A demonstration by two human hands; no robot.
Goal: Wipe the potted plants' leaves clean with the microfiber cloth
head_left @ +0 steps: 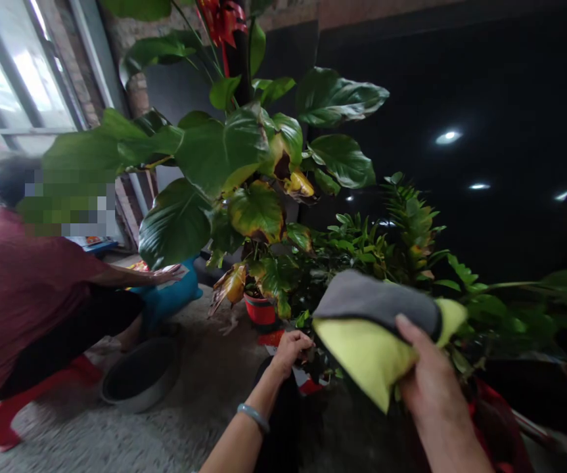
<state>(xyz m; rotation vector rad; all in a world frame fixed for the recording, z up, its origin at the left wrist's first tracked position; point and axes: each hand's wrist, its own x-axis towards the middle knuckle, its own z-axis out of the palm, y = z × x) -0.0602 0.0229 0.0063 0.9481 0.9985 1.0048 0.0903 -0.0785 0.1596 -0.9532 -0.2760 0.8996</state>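
My right hand (pixel 431 378) grips a folded cleaning cloth (pixel 376 318), grey on one face and yellow-green on the other, with the thumb on top. The cloth is raised in front of the lower plants and slightly blurred. Lower and to the left, my left hand (pixel 293 351) has its fingers curled together; what they hold, if anything, cannot be made out. A pale bangle (pixel 253 417) circles my left wrist. Just beyond this hand stands a red pot (pixel 260 311) with a large-leaved plant (pixel 224 148), some of its leaves yellow and brown at the edges.
At the left a person in a dark red shirt (pixel 27 276) sits on a red stool (pixel 31 401), one hand over a blue object (pixel 165 295). A grey basin (pixel 140 374) lies on the concrete floor (pixel 115 440). Bushy plants (pixel 362 240) line the dark, glossy wall (pixel 510 118).
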